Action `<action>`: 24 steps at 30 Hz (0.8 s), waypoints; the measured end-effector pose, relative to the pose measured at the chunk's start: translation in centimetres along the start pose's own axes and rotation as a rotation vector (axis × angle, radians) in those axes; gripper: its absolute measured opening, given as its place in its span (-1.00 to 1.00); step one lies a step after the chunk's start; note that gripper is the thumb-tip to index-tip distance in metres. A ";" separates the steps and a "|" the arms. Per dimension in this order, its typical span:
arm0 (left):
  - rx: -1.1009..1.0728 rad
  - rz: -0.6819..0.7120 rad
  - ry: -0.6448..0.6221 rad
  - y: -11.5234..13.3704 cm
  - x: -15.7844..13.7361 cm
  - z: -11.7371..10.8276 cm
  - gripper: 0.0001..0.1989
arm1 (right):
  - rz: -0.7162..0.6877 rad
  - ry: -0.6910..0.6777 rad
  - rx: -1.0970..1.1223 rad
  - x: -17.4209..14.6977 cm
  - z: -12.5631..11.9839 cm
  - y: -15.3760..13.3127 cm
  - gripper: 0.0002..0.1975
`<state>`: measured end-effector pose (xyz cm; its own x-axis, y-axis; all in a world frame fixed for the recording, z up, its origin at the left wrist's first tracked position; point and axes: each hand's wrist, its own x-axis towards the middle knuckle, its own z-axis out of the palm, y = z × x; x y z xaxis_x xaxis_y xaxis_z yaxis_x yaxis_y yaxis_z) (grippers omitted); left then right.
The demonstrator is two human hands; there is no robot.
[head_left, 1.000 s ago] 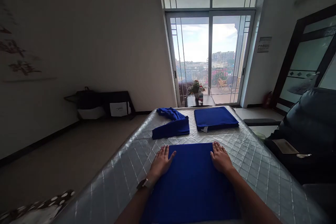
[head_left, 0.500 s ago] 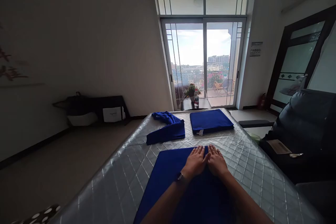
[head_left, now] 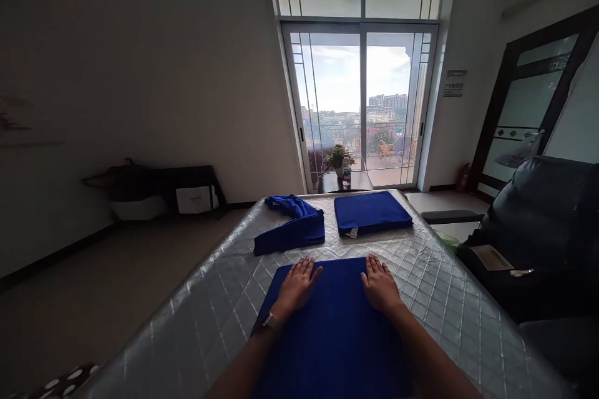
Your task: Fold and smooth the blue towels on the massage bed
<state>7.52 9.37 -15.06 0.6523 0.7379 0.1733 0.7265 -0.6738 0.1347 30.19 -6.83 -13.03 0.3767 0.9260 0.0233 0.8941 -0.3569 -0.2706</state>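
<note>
A dark blue cloth (head_left: 334,324), laid out flat with a straight far edge, lies in front of me on the silver quilted cover. My left hand (head_left: 298,285) rests palm down near its far left corner, fingers stretched out. At the far right corner, my right hand (head_left: 380,283) also lies flat with its fingers extended. Beyond the cloth, a crumpled blue garment (head_left: 297,224) lies to the left. Right of that is a neatly folded blue cloth (head_left: 372,212) with a white tag at its near edge.
The silver quilted cover (head_left: 449,312) spreads over the table under my hands. A small table with a potted plant (head_left: 337,157) and a bottle (head_left: 346,171) stands behind it, before sliding glass doors. A black chair (head_left: 538,224) is on the right.
My left hand has slid left across the cloth, away from my right hand, which stays near the right corner. The hands were side by side before.
</note>
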 end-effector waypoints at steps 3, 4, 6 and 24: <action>-0.019 -0.114 0.028 -4.6 -1.1 -0.3 -0.28 | 0.000 0.007 -0.017 0.1 0.1 0.1 -0.31; -0.032 -0.130 0.043 -5.6 -1.4 -0.3 -0.28 | -0.001 0.010 -0.025 0.1 0.1 0.2 -0.31; -0.062 -0.143 0.072 -6.6 -1.8 -0.3 -0.27 | -0.005 0.015 -0.039 0.2 0.2 0.3 -0.31; -0.372 -0.241 0.302 -9.5 -1.4 -1.2 -0.56 | 0.153 0.370 0.205 4.6 -0.2 4.0 -0.55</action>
<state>-0.58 14.67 -15.43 0.3452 0.8664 0.3607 0.6867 -0.4951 0.5323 35.58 -4.02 -13.82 0.5955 0.7450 0.3007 0.7688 -0.4199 -0.4822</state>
